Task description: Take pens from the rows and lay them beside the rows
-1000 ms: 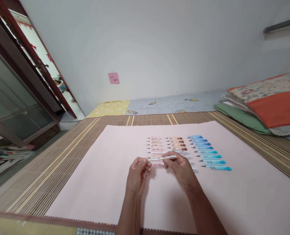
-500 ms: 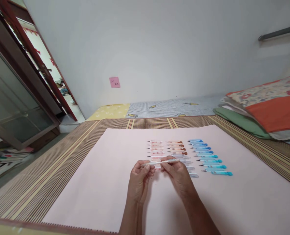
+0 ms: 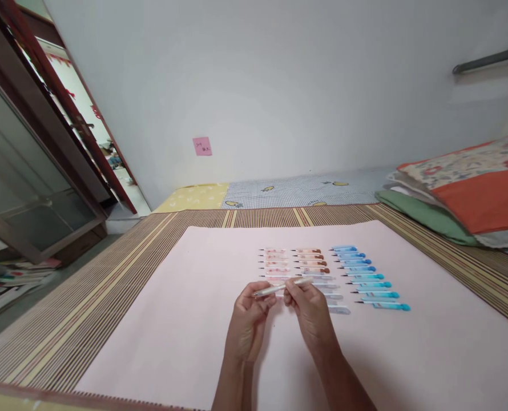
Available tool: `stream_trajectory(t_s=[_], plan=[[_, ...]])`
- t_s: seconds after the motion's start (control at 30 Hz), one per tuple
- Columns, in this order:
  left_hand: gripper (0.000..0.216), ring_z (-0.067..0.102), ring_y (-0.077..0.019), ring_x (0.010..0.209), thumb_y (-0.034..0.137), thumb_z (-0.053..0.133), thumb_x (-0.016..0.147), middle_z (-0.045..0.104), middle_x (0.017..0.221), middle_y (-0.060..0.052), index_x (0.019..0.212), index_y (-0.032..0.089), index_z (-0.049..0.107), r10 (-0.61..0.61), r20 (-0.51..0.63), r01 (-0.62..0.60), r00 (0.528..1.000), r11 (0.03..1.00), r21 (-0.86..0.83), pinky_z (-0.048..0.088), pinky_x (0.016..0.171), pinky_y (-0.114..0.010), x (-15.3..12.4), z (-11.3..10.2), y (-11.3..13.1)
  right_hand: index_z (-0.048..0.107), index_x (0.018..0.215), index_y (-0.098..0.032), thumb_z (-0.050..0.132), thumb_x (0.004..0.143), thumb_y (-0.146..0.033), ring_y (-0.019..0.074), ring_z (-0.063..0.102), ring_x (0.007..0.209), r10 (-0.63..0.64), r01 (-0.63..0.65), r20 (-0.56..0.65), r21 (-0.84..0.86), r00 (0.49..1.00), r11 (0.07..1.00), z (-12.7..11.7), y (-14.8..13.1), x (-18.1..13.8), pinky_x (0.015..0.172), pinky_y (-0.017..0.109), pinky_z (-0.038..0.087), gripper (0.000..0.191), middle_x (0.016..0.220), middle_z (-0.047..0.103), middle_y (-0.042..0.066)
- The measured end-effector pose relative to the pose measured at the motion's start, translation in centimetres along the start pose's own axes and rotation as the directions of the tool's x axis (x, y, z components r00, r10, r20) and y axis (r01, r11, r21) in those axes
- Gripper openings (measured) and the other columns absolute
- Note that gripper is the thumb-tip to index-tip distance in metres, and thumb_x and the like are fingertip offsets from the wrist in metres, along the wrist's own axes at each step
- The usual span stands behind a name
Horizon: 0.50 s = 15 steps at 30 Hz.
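Note:
My left hand [image 3: 249, 319] and my right hand [image 3: 310, 313] hold one slim whitish pen [image 3: 271, 289] between them, just above the pink sheet [image 3: 168, 319]. The left fingers pinch its left end, while the right thumb and fingers close round it further right. It lies nearly level, the right end a little higher. Behind my hands are rows of pens: pale pink-patterned pens [image 3: 275, 263], brown-ended pens [image 3: 311, 262], greyish clear pens [image 3: 339, 310] and blue pens [image 3: 369, 277]. Dark tips point left. My hands partly hide the nearest pale and greyish ones.
The sheet rests on a striped mat [image 3: 121, 274]. Folded bedding [image 3: 472, 194] is piled at the right, and a checked cloth [image 3: 279, 191] runs along the wall. A pink note [image 3: 202, 146] is on the wall. A glass-paned door [image 3: 35, 188] stands at the left.
Both hands have shifted slightly, and the grip on the pen has changed. Its pale barrel shows more plainly now and tilts up more toward the right. The laid-out pens stay in their rows.

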<state>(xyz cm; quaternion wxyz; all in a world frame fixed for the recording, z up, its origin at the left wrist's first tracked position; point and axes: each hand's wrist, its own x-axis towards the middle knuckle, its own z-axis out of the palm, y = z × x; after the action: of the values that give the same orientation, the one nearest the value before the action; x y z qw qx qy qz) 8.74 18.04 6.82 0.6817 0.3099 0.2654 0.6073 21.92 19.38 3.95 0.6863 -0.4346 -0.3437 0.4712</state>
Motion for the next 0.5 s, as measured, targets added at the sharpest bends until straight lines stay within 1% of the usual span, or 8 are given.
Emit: stream_trajectory(t_s=[0.07,0.1,0.2,0.3,0.33,0.4,0.47,0.5], plan=[[0.045,0.068,-0.0162,0.086,0.024,0.095,0.059,0.073,0.095,-0.006,0.100,0.017,0.077,-0.018,-0.030,0.017,0.999,0.998,-0.060,0.056,0.084,-0.028,0.1,0.1,-0.2,0.065,0.063,-0.019,0.083,0.069,-0.058,0.0149,0.053,0.057,-0.009,0.009,-0.014,-0.037,1.000,0.999,0.1,-0.1,0.0,0.058,0.030,0.041,0.043,0.058,0.061,0.000],[0.045,0.068,-0.0161,0.084,0.025,0.095,0.060,0.074,0.093,-0.006,0.100,0.016,0.077,-0.017,-0.053,0.012,0.998,0.996,-0.084,0.056,0.083,-0.028,0.1,0.0,-0.4,0.065,0.063,-0.019,0.083,0.069,-0.058,0.0150,0.053,0.057,-0.014,0.013,-0.022,-0.052,1.000,0.999,0.1,-0.1,-0.1,0.058,0.030,0.041,0.043,0.058,0.062,0.000],[0.033,0.069,-0.0140,0.079,0.025,0.094,0.063,0.075,0.088,-0.007,0.089,0.014,0.077,-0.014,-0.138,-0.004,0.990,0.991,-0.132,0.057,0.079,-0.024,0.3,-0.3,-1.1,0.067,0.064,-0.018,0.083,0.068,-0.058,0.0143,0.052,0.056,-0.020,0.019,-0.023,-0.057,1.000,0.998,0.3,-0.3,-0.3,0.058,0.029,0.041,0.043,0.056,0.060,-0.001],[0.034,0.071,-0.0164,0.089,0.017,0.093,0.060,0.078,0.100,-0.009,0.091,0.014,0.078,-0.052,-0.174,0.015,0.983,0.979,-0.204,0.057,0.084,-0.025,0.4,-0.5,-1.4,0.066,0.062,-0.018,0.085,0.065,-0.057,0.0131,0.051,0.055,0.021,-0.021,-0.009,0.001,1.000,1.000,0.7,-0.5,-0.6,0.056,0.028,0.040,0.044,0.055,0.059,-0.001],[0.036,0.071,-0.0183,0.096,0.014,0.092,0.059,0.078,0.105,-0.010,0.092,0.015,0.079,-0.069,-0.164,0.030,0.984,0.974,-0.226,0.056,0.088,-0.026,0.4,-0.5,-1.4,0.065,0.061,-0.018,0.086,0.064,-0.056,0.0126,0.050,0.054,0.044,-0.044,-0.015,0.034,0.999,0.998,0.9,-0.5,-0.7,0.055,0.028,0.040,0.044,0.055,0.058,-0.001],[0.039,0.068,-0.0227,0.112,0.010,0.090,0.058,0.076,0.116,-0.012,0.096,0.016,0.079,-0.087,-0.103,0.058,0.991,0.965,-0.255,0.054,0.097,-0.029,0.3,-0.4,-1.2,0.064,0.061,-0.018,0.089,0.060,-0.055,0.0119,0.049,0.054,0.080,-0.076,-0.034,0.100,0.996,0.992,1.1,-0.6,-0.8,0.055,0.027,0.041,0.044,0.056,0.058,-0.001],[0.048,0.060,-0.0261,0.127,0.011,0.088,0.060,0.070,0.131,-0.012,0.106,0.019,0.078,-0.080,-0.021,0.071,0.997,0.959,-0.275,0.050,0.105,-0.034,0.2,-0.3,-0.9,0.065,0.062,-0.018,0.090,0.058,-0.053,0.0115,0.048,0.054,0.083,-0.077,-0.040,0.132,0.996,0.988,1.2,-0.6,-0.8,0.055,0.027,0.041,0.044,0.056,0.058,-0.002],[0.051,0.057,-0.0267,0.131,0.013,0.088,0.063,0.066,0.137,-0.012,0.112,0.020,0.076,-0.072,0.002,0.070,0.997,0.958,-0.280,0.048,0.107,-0.035,0.1,-0.2,-0.8,0.066,0.063,-0.018,0.090,0.058,-0.053,0.0114,0.048,0.054,0.074,-0.069,-0.039,0.129,0.996,0.989,1.2,-0.6,-0.7,0.055,0.027,0.042,0.043,0.056,0.058,-0.002]])
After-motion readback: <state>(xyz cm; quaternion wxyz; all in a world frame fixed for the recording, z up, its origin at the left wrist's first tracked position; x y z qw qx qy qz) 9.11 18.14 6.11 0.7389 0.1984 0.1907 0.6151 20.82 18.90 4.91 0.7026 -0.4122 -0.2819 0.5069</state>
